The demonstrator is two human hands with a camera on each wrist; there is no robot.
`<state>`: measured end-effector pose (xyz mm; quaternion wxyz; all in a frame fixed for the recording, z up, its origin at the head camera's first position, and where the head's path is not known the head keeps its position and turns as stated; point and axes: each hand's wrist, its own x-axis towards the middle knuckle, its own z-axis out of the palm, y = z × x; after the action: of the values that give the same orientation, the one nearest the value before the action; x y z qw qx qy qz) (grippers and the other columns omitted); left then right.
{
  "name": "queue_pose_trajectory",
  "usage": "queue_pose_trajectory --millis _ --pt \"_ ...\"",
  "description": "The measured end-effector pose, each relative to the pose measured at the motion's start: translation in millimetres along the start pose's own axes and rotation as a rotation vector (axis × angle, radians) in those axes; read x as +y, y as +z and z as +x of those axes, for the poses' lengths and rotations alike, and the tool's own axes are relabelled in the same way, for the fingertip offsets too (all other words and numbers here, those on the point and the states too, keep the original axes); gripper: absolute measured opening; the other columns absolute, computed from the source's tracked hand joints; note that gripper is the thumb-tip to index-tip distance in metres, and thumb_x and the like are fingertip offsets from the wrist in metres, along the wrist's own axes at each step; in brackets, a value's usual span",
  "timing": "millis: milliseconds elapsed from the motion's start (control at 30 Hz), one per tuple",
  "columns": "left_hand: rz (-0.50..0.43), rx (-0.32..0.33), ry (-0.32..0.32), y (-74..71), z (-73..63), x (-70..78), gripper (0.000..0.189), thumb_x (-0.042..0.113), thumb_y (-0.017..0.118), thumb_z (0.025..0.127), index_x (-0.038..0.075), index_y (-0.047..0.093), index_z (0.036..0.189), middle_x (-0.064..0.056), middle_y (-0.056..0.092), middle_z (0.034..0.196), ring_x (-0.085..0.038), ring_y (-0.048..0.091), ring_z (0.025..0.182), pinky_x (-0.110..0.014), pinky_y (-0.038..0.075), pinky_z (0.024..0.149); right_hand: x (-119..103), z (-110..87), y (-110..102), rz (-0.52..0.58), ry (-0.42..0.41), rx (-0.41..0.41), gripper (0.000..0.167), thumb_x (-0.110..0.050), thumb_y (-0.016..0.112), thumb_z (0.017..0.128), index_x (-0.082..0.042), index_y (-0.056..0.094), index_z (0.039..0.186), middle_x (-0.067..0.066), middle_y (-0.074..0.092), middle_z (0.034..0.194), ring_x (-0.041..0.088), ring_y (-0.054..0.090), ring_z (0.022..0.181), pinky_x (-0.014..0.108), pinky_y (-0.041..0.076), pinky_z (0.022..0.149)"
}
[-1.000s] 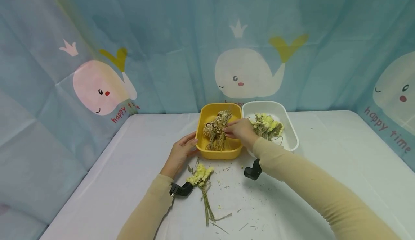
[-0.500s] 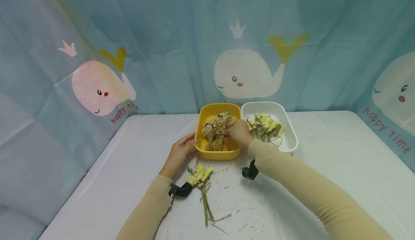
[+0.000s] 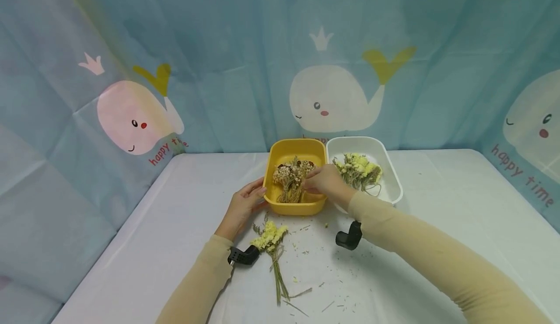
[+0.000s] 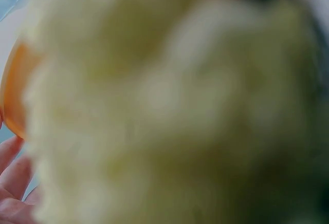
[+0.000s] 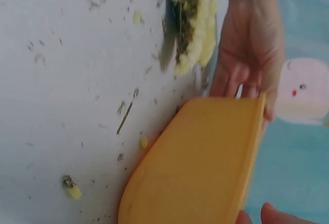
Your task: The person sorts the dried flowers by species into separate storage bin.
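Observation:
A yellow plastic bin [image 3: 295, 209] stands near the back of the table, with small dried flower bunches [image 3: 288, 174] lying in it, pale heads away from me and stems toward me. My left hand [image 3: 240, 208] holds the bin's left wall, thumb at the rim; the right wrist view shows this left hand [image 5: 252, 44] too. Reaching over the bin's right rim, my right hand [image 3: 325, 180] pinches the right-hand bunch near its stems; its fingertips are partly hidden. Blurred pale yellow flowers [image 4: 154, 106] fill most of the left wrist view.
Against the yellow bin's right side stands a white bin [image 3: 395, 185] holding yellow dried flowers [image 3: 360, 164]. A twine-tied yellow bunch [image 3: 269, 236] lies on the table by my left wrist. Stem bits and petals are scattered nearby. A whale-print curtain [image 3: 245, 100] hangs behind the table.
The right-hand bunch has come down toward me and lies closer against the other flowers. My right hand has shifted slightly down with it. My left hand has stayed at the bin.

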<state>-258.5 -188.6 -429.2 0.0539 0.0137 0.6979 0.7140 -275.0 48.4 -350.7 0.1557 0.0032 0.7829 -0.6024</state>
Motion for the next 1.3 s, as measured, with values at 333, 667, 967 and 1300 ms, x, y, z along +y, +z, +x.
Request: queue_pose_trajectory --millis 333,667,967,1300 --pt "0.01 -0.01 -0.001 0.6 -0.3 3.5 0.049 0.018 0.057 0.102 0.011 0.045 0.15 -0.012 0.048 0.152 -0.032 0.05 0.137 -0.042 0.054 0.106 0 -44.0 10 -0.004 -0.067 -0.061 0.028 -0.004 0.072 0.089 0.009 0.07 0.114 0.02 0.074 0.108 0.027 0.075 0.092 0.038 0.064 0.086" --pt "0.02 0.015 -0.01 1.6 -2.0 0.9 0.048 0.019 0.059 0.102 0.012 0.048 0.148 -0.012 0.05 0.151 -0.032 0.052 0.136 -0.043 0.054 0.106 21 -73.6 28 0.046 -0.053 -0.199 0.027 -0.001 0.074 0.086 0.013 0.067 0.108 0.018 0.075 0.096 0.02 0.075 0.084 0.042 0.064 0.084" --pt "0.009 0.026 -0.011 0.0 -1.5 0.4 0.047 0.018 0.058 0.102 0.012 0.049 0.148 -0.012 0.051 0.15 -0.031 0.052 0.136 -0.041 0.054 0.106 43 -81.9 45 0.004 0.025 -0.255 0.015 -0.002 0.078 0.083 0.007 0.072 0.094 0.01 0.076 0.08 0.011 0.071 0.062 0.032 0.065 0.064" --pt "0.004 0.009 -0.012 0.4 0.4 1.4 0.049 0.017 0.058 0.102 0.01 0.047 0.149 -0.012 0.049 0.151 -0.031 0.051 0.137 -0.041 0.055 0.105 52 -87.2 51 -0.035 0.078 -0.276 0.011 -0.005 0.081 0.081 0.002 0.075 0.087 0.012 0.075 0.072 0.009 0.069 0.058 0.027 0.064 0.059"
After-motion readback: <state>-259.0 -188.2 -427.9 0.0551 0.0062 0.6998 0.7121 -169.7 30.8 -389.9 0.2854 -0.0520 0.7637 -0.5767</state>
